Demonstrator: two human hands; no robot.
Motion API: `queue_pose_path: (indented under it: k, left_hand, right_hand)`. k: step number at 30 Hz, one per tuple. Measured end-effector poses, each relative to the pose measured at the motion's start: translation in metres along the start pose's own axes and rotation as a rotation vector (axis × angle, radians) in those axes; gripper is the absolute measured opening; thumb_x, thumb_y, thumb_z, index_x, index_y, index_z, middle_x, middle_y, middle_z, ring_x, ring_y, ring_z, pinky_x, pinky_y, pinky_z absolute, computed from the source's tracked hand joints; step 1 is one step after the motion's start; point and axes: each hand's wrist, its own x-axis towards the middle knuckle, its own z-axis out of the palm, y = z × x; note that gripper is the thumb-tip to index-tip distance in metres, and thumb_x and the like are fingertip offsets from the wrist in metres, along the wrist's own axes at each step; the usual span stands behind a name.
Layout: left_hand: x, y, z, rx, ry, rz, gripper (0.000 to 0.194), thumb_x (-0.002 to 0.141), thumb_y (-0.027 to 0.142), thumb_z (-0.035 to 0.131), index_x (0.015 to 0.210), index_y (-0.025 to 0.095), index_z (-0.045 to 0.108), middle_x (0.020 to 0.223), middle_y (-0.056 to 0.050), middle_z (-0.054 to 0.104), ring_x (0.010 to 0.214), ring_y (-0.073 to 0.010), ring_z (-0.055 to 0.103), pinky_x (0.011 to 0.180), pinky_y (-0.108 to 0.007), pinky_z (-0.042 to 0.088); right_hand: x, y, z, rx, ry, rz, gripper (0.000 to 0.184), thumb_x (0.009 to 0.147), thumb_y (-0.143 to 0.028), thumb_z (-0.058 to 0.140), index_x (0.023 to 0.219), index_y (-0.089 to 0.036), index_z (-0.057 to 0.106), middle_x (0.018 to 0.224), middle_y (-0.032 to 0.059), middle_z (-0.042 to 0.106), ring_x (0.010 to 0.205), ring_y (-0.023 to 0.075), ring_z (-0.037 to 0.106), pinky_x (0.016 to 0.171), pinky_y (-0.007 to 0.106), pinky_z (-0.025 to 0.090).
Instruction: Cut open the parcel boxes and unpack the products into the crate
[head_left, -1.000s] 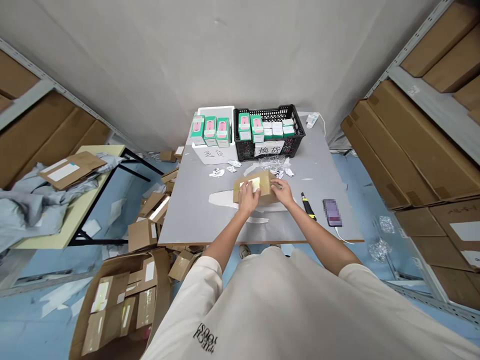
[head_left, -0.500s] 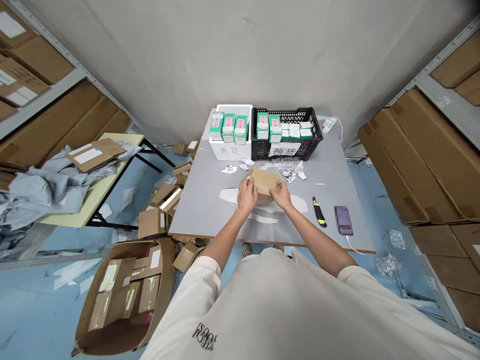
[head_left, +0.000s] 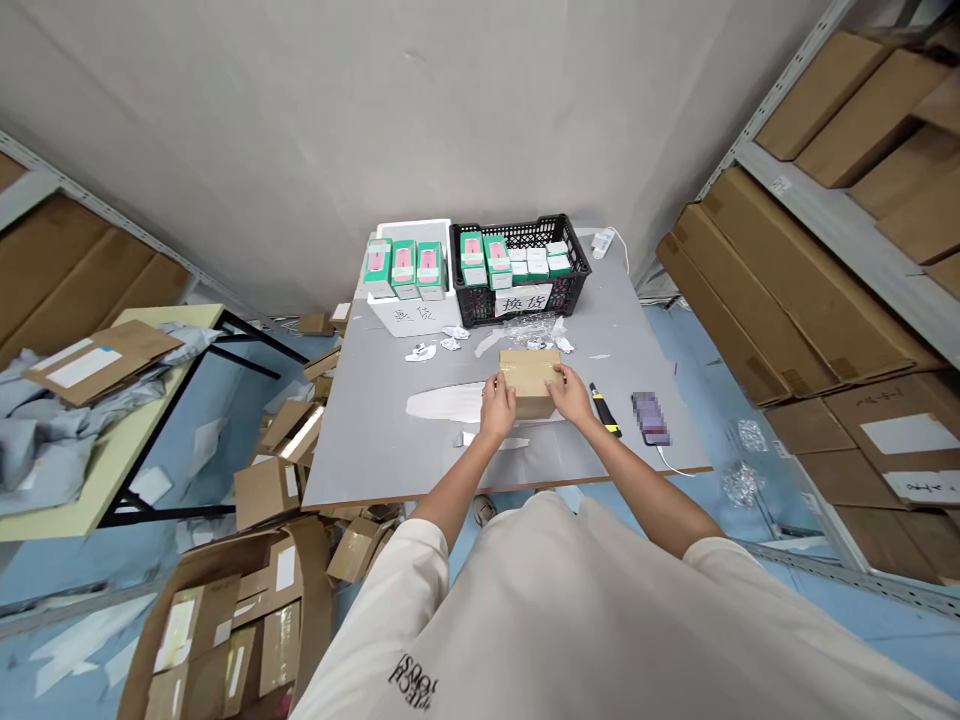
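A small cardboard box sits near the front middle of the grey table, its top closed. My left hand grips its left side and my right hand its right side, fingers bent over the edges. Just right of my right hand lies a black and yellow box cutter. Flat white paper is spread on the table left of the box and partly under it. Crumpled white scraps and clear plastic wrap lie behind it.
At the back stand a white bin and a black crate, both with green and pink boxes. A phone on a cable lies at right. Cardboard boxes crowd the floor at left; shelves rise at right.
My view has swung right, so the table appears further left. The cardboard box has turned to sit squarer to me, still between both hands.
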Motion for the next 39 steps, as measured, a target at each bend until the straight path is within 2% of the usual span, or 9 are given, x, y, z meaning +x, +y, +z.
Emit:
queue_pose_path:
  k: [6, 9, 14, 17, 21, 24, 27, 32, 39]
  left_hand:
    - [-0.004, -0.002, -0.001, 0.072, -0.018, 0.023, 0.056, 0.104, 0.033, 0.037, 0.159, 0.02, 0.033, 0.15, -0.018, 0.046, 0.137, -0.0316, 0.048, 0.113, -0.049, 0.043]
    - [-0.006, 0.005, -0.004, 0.163, 0.036, 0.057, 0.054, 0.102, 0.025, 0.04, 0.156, 0.02, 0.038, 0.153, -0.019, 0.044, 0.143, -0.0332, 0.043, 0.115, -0.054, 0.039]
    - [-0.008, 0.029, -0.009, 0.199, -0.043, 0.283, 0.062, 0.091, 0.007, 0.044, 0.15, 0.026, 0.046, 0.157, -0.012, 0.044, 0.146, -0.0288, 0.041, 0.117, -0.05, 0.038]
    - [-0.008, 0.042, -0.011, 0.162, -0.078, 0.307, 0.05, 0.097, 0.014, 0.042, 0.145, 0.024, 0.05, 0.146, -0.013, 0.054, 0.136, -0.0273, 0.05, 0.11, -0.045, 0.044]
    - [-0.008, 0.044, -0.02, 0.24, 0.017, 0.168, 0.034, 0.101, 0.04, 0.051, 0.128, 0.022, 0.058, 0.134, -0.015, 0.06, 0.126, -0.0329, 0.054, 0.106, -0.049, 0.044]
    - [-0.01, 0.034, -0.033, 0.302, 0.075, 0.082, 0.043, 0.098, 0.049, 0.056, 0.13, 0.019, 0.056, 0.136, -0.018, 0.058, 0.126, -0.0366, 0.054, 0.105, -0.051, 0.044]
    - [-0.013, 0.017, -0.05, 0.305, 0.117, 0.008, 0.044, 0.101, 0.041, 0.05, 0.138, 0.018, 0.053, 0.136, -0.019, 0.057, 0.125, -0.0365, 0.054, 0.105, -0.05, 0.044]
    - [-0.021, -0.027, -0.082, 0.266, 0.189, -0.096, 0.05, 0.101, 0.025, 0.04, 0.15, 0.021, 0.047, 0.139, -0.018, 0.054, 0.128, -0.0338, 0.053, 0.109, -0.05, 0.043]
    - [-0.034, -0.088, -0.102, 0.176, 0.202, -0.241, 0.055, 0.097, 0.018, 0.041, 0.152, 0.018, 0.047, 0.132, -0.019, 0.055, 0.125, -0.0321, 0.056, 0.107, -0.048, 0.047]
  right_hand:
    - [-0.006, 0.008, 0.0, 0.123, 0.023, 0.11, 0.061, 0.082, -0.05, 0.068, 0.135, -0.024, 0.053, 0.127, 0.0105, 0.07, 0.109, 0.0291, 0.067, 0.094, 0.044, 0.054]
    - [-0.008, 0.007, -0.001, 0.16, 0.023, 0.119, 0.057, 0.082, -0.049, 0.068, 0.132, -0.024, 0.056, 0.125, 0.0101, 0.07, 0.108, 0.0278, 0.067, 0.094, 0.043, 0.054]
    - [-0.005, -0.005, -0.001, 0.176, 0.124, 0.142, 0.045, 0.091, -0.049, 0.052, 0.119, -0.017, 0.068, 0.126, 0.0171, 0.066, 0.106, 0.0265, 0.066, 0.102, 0.043, 0.051]
    - [0.002, -0.017, 0.005, 0.242, 0.09, 0.118, 0.047, 0.095, -0.049, 0.043, 0.117, -0.018, 0.071, 0.123, 0.0147, 0.069, 0.114, 0.0266, 0.065, 0.108, 0.044, 0.048]
    - [0.01, -0.034, 0.021, 0.442, -0.115, 0.022, 0.045, 0.094, -0.044, 0.043, 0.119, -0.022, 0.073, 0.124, 0.0087, 0.073, 0.114, 0.0249, 0.068, 0.106, 0.043, 0.05]
    - [0.01, -0.041, 0.035, 0.448, -0.21, -0.009, 0.041, 0.09, -0.041, 0.051, 0.117, -0.023, 0.074, 0.122, 0.0068, 0.075, 0.112, 0.025, 0.069, 0.105, 0.044, 0.051]
    - [0.005, -0.04, 0.047, 0.334, -0.262, 0.025, 0.035, 0.085, -0.036, 0.057, 0.111, -0.023, 0.076, 0.119, 0.0074, 0.075, 0.111, 0.0256, 0.069, 0.106, 0.046, 0.05]
    - [-0.008, -0.027, 0.066, 0.103, -0.182, 0.137, 0.026, 0.074, -0.029, 0.066, 0.098, -0.024, 0.075, 0.127, 0.0083, 0.069, 0.126, 0.028, 0.06, 0.113, 0.051, 0.043]
    - [-0.019, -0.036, 0.096, 0.243, -0.273, 0.213, 0.039, 0.073, -0.031, 0.067, 0.111, -0.022, 0.071, 0.121, 0.0083, 0.074, 0.107, 0.0255, 0.068, 0.104, 0.048, 0.052]
